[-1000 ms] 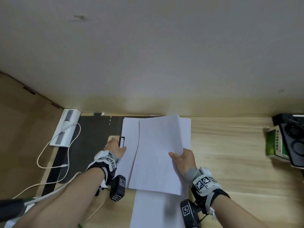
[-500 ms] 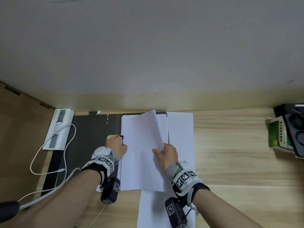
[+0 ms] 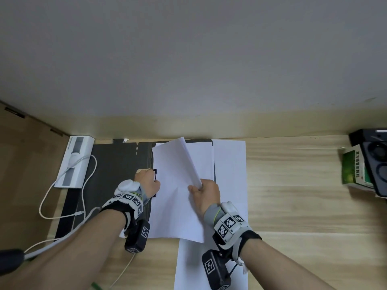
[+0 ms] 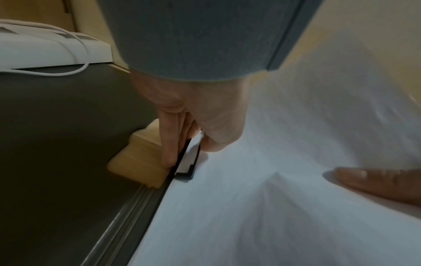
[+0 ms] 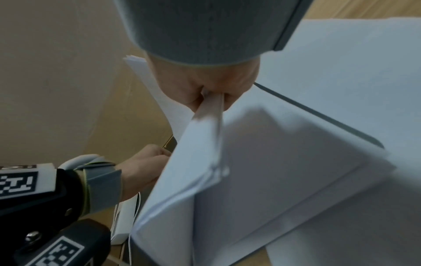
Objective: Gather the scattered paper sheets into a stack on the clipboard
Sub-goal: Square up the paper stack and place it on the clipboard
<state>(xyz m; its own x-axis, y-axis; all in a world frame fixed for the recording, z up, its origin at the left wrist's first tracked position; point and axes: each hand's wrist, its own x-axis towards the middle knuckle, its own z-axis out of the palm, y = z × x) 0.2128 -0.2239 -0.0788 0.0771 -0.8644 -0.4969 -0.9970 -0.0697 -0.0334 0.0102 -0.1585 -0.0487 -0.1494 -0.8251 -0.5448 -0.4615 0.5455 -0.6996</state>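
A dark clipboard (image 3: 200,140) lies on the desk, mostly covered by white sheets. My left hand (image 3: 154,177) pinches its black clip (image 3: 155,171); the left wrist view shows the fingers (image 4: 168,144) squeezing the clip (image 4: 187,167) with its front edge raised above the paper. My right hand (image 3: 196,186) pinches a small bundle of sheets (image 3: 173,185) by its right edge, which curls up over the clipboard. In the right wrist view the bundle (image 5: 205,144) runs out from between thumb and fingers. One loose sheet (image 3: 229,164) lies right of the clipboard, another (image 3: 188,266) near the front edge.
A dark mat (image 3: 117,160) lies left of the clipboard, with a white box (image 3: 74,162) and a white cable (image 3: 62,214) on it. A green box (image 3: 354,168) and a black device (image 3: 374,160) stand at the far right. The wall runs along the back.
My right hand has carried the bundle of sheets left, over the clipboard and up to the clip. My left hand has stayed on the clip.
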